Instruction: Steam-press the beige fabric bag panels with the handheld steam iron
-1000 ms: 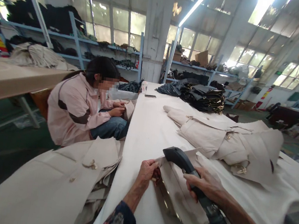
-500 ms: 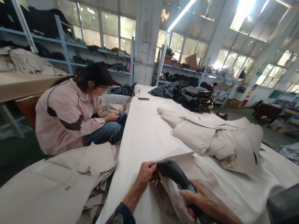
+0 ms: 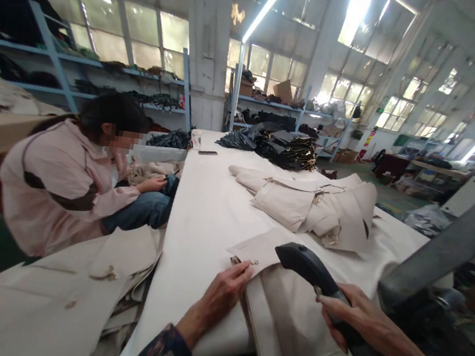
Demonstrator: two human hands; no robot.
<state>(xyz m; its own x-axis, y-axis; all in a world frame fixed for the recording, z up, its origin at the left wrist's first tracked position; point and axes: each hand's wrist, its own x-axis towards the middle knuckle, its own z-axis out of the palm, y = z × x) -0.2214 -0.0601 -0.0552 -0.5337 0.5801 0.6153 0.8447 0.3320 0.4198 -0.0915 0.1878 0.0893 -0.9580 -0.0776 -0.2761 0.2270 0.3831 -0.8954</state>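
Note:
My left hand (image 3: 220, 294) pinches the edge of a beige fabric bag (image 3: 283, 320) by a small metal fitting (image 3: 256, 261). The bag lies over the near edge of the white table, its flap spread toward the far side. Wrapped round the grip of a black vacuum hose handle (image 3: 307, 264) is my right hand (image 3: 353, 315). Its curved nozzle points left, just above the bag's flap and right of my left hand. The hose runs down to the bottom right.
More beige bags (image 3: 287, 202) lie farther along the white table (image 3: 199, 196), before a stack of black pieces (image 3: 290, 150). A beige pile (image 3: 48, 293) stands at the left. Beyond it sits a co-worker (image 3: 65, 171). A grey metal post (image 3: 451, 255) slants at the right.
The nozzle has moved from beside my left fingers to the right, away from them. The bag's flap now lies more open. The view has turned right.

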